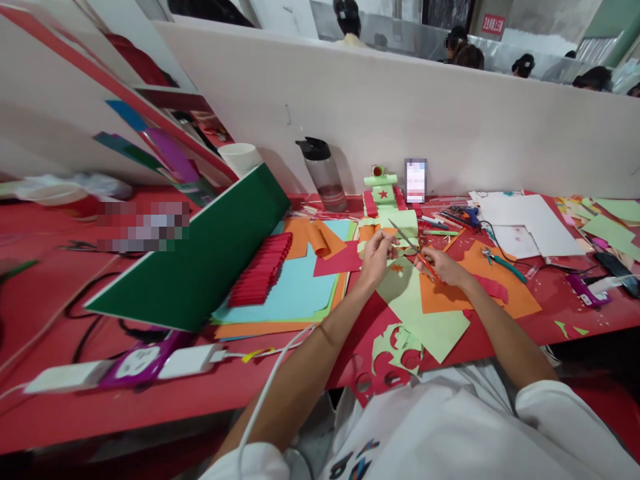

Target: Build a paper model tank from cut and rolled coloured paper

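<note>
My right hand [439, 265] is closed around a pair of scissors [404, 236] with orange-red handles, the blades pointing up and left. Close by, my left hand [379, 257] is pinched near the blades; what its fingers hold is too small to make out. Under both hands lie a pale green paper sheet [425, 320] and an orange paper sheet [520, 300]. Just beyond them stands a paper model [384, 195] in green and red with a red star. A small orange paper cutout [397, 269] rests below the blades.
Rolled red paper tubes [263, 270] lie on stacked coloured paper at left, beside a leaning green board [200, 257]. A water bottle [325, 177], a phone [415, 181] and teal-handled pliers [505, 265] stand or lie around. A white cable [270, 380] crosses my left arm.
</note>
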The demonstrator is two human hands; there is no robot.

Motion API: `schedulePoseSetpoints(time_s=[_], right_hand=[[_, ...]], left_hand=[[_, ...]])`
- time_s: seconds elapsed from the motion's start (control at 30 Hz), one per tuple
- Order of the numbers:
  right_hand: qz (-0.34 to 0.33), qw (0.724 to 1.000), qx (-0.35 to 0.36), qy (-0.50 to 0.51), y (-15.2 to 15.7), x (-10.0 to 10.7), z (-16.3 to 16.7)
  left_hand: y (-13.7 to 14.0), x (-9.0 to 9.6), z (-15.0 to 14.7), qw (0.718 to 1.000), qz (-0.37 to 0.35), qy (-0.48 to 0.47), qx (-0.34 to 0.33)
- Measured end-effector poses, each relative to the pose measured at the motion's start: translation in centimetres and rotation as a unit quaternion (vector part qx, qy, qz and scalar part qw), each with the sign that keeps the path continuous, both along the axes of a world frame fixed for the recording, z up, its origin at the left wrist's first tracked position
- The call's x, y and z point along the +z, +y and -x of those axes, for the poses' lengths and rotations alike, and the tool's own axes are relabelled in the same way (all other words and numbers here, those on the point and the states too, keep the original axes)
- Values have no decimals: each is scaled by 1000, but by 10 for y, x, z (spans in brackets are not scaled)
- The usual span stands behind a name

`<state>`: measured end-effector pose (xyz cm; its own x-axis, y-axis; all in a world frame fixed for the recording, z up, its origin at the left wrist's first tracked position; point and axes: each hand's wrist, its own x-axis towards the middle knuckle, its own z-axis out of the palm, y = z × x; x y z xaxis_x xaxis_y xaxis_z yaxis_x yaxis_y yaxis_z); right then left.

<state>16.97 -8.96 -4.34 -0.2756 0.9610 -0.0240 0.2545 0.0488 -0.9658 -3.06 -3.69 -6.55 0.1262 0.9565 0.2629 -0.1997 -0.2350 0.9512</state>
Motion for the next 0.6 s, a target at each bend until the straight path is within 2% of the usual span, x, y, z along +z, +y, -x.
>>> schedulePoseSetpoints(time_s=[0.1,0.17,0.37,0.6], right_hand=[[-26,996,30,-83,1,-1,-3],[-32,994,28,-99,1,-2,-5],[-8,996,55,-65,4,-4,-10],[74,995,72,-14,4,-1,-14]], left_hand=[[1,1,1,1000,4,-4,1],[1,2,1,1000,3,-1,-4],[-1,3,2,999,-3,26,-27],[-1,6,4,998,-9,44,-54]])
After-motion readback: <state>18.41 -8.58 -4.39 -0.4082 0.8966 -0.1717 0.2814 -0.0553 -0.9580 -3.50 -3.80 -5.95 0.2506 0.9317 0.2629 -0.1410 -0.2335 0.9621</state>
